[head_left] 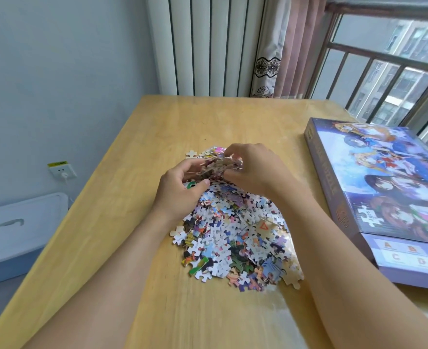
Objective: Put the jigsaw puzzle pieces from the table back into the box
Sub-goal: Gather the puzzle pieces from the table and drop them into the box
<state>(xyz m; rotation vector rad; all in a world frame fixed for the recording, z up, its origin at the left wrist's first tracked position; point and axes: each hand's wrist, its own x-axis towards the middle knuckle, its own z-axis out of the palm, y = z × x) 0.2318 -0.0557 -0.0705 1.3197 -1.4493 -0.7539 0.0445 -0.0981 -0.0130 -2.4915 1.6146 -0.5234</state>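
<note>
Left hand (180, 190) and right hand (255, 170) both curl around one clump of colourful cardboard jigsaw pieces (218, 166), at 12 o'clock of the pile (235, 238); closed purple illustrated box (384, 192) at 3 o'clock.

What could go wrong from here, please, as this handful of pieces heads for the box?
Both hands, left and right, cup a loose handful above the pile, so pieces may slip out on the way. The box looks closed, so a hand may need freeing first. Strays at the pile's far edge could be missed.
</note>
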